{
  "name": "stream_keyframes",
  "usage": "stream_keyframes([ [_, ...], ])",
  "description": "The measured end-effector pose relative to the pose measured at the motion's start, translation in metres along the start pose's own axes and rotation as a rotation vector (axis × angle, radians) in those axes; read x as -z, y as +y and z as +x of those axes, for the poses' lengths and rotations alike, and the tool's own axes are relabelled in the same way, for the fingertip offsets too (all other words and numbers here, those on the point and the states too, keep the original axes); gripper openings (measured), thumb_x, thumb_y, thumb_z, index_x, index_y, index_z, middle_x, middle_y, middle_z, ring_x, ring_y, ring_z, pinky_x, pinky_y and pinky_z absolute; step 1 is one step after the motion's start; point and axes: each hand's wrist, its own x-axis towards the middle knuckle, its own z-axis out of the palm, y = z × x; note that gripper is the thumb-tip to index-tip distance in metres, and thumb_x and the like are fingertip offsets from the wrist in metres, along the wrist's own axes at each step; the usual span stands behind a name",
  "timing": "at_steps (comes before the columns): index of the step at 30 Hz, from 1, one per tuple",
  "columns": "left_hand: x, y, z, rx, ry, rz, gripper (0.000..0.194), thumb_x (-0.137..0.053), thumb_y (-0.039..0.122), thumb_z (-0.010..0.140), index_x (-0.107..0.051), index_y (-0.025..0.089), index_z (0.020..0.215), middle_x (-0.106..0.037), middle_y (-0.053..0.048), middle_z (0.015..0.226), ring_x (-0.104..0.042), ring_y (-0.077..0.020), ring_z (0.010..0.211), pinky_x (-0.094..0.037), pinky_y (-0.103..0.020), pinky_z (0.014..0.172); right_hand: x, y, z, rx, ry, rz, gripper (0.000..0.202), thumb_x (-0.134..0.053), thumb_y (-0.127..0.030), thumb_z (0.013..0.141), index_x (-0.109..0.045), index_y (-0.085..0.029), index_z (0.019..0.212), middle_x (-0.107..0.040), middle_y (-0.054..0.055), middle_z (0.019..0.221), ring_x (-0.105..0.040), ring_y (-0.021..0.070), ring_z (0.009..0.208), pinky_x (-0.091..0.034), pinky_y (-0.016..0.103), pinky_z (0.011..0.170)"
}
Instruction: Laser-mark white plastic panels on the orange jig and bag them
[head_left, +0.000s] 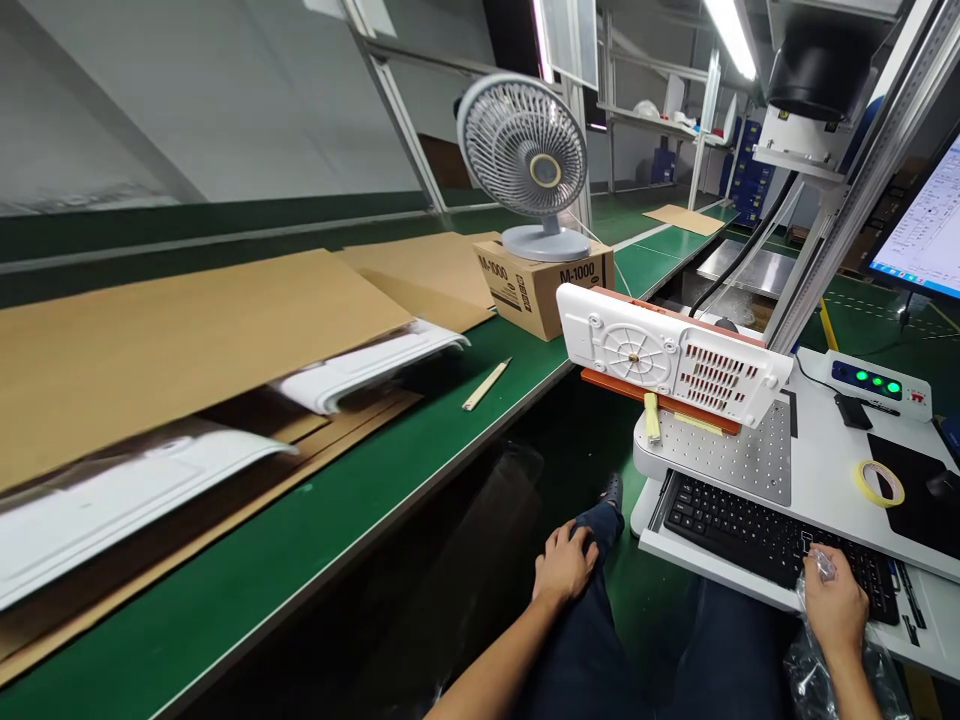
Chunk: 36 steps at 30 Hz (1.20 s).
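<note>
My left hand rests on my knee, its fingers slightly spread and nothing in them. Crumpled clear plastic bag hangs from my closed right hand, just over the edge of the black keyboard. Beyond the keyboard, a white plastic panel with a round spoked pattern and slots stands tilted against an orange fixture. That fixture sits on the perforated metal plate of the machine. A strip of yellow tape is at the fixture's front.
Cardboard sheets and white panels are stacked on the green bench at left. A fan tops a box. At right are a tape roll, a control box and a monitor.
</note>
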Motion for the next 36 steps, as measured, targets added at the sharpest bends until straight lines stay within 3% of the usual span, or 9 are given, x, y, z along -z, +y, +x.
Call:
stream_keyframes([
  [16,-0.001,0.001,0.003,0.002,-0.02,-0.016,0.045,-0.042,0.044,0.109,-0.067,0.028,0.142,-0.042,-0.015,0.171,-0.034,-0.0402,0.159,-0.047,-0.064,0.115,0.001,-0.004,0.001,0.003,-0.005,-0.009,0.055,-0.049,-0.063,0.079,-0.074,-0.025,0.11,-0.079,0.011,0.097,-0.07,0.0341,0.086,-0.046,0.04,0.08],
  [25,-0.006,0.006,0.013,0.013,-0.096,-0.04,0.049,-0.04,0.045,0.109,-0.065,0.027,0.146,-0.029,-0.016,0.178,-0.019,-0.0468,0.164,-0.037,-0.072,0.119,0.003,-0.002,0.007,0.045,0.018,-0.067,0.049,-0.055,-0.057,0.081,-0.077,-0.024,0.11,-0.078,0.011,0.095,-0.067,0.0321,0.082,-0.045,0.039,0.078],
  [36,-0.007,0.012,0.032,0.005,-0.132,-0.065,0.047,-0.045,0.046,0.105,-0.07,0.029,0.142,-0.035,-0.015,0.174,-0.026,-0.0453,0.159,-0.036,-0.071,0.118,0.003,-0.002,0.016,0.008,-0.029,-0.14,0.042,-0.054,-0.055,0.086,-0.074,-0.027,0.11,-0.08,0.008,0.102,-0.068,0.0323,0.089,-0.043,0.037,0.079],
])
